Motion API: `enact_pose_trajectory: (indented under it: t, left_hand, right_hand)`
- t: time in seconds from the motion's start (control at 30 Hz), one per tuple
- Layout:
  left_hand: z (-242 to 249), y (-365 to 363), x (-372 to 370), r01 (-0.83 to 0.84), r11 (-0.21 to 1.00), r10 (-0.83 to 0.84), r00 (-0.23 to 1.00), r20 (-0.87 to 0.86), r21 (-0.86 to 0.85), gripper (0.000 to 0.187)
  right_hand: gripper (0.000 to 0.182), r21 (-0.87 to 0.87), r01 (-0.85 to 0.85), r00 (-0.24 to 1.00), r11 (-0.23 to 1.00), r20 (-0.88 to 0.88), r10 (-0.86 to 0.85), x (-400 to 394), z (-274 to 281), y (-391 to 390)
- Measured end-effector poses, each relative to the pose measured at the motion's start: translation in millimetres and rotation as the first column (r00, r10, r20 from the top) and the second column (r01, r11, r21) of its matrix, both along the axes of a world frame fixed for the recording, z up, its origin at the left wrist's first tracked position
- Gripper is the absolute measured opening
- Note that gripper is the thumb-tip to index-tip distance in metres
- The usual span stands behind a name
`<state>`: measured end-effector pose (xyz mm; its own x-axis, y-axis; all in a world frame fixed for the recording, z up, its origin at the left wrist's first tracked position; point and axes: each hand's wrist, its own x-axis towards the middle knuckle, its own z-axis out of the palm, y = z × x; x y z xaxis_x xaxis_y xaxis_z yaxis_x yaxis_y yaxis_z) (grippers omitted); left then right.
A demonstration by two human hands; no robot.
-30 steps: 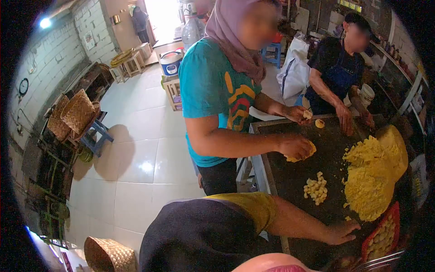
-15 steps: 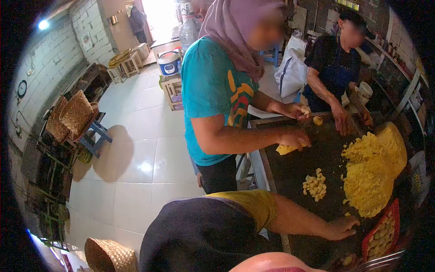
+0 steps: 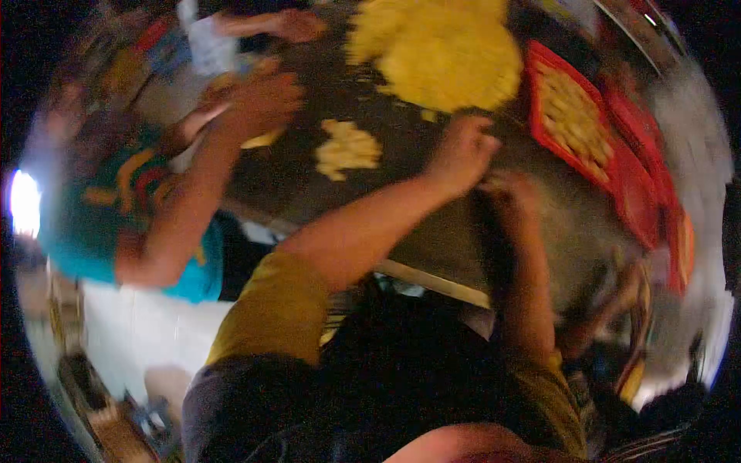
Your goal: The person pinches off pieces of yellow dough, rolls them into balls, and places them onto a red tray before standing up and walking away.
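My left hand (image 3: 465, 153) is over the dark tabletop (image 3: 432, 239), just in front of a large mound of yellow crumbly dough (image 3: 455, 62). Its fingers are curled in; whatever they hold is hidden. Close beside it, my right hand (image 3: 519, 199) reaches in from the right with bent, motion-smeared fingers. Anything between those fingertips is too blurred to name. To the left of my hands lies a small heap of pale yellow pieces (image 3: 347, 149). A red tray (image 3: 538, 127) at the right holds rows of similar small pieces.
A co-worker in a teal shirt (image 3: 77, 231) stands at the left, hands over the table by a yellow piece (image 3: 262, 140). Another person's hand (image 3: 301, 25) shows at the top. More red trays (image 3: 641, 204) lie at the right, and another person's arm (image 3: 610, 305) is at lower right.
The view has swung down and to the right. My left hand, earlier resting with fingers stretched on the table, is now curled. My right hand and more red trays have come into view.
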<state>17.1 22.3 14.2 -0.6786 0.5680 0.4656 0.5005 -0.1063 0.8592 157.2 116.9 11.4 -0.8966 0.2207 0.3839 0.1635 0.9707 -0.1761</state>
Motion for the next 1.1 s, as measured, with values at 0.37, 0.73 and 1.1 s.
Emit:
enact_pose_trajectory:
  t: [0.37, 0.73, 1.1]
  left_hand:
    - [-20, 0, -19, 0.113, 0.993, -0.107, 0.987, 0.122, -0.042, 0.041]
    - [-7, -7, -20, 0.11, 0.994, -0.112, 0.99, 0.088, 0.026, 0.041]
    - [23, -31, -40, -0.107, 0.97, 0.174, 0.93, -0.322, 0.216, 0.029]
  right_hand:
    - [0.059, 0.159, 0.149, 0.96, 0.976, 0.214, -0.182, 14, 24, -28]
    - [0.034, -0.62, -0.065, 0.974, 0.782, 0.131, 0.185, 24, 41, -11]
    - [0.032, -0.834, -0.393, 0.369, 0.387, -0.528, -0.764, 31, 13, 54]
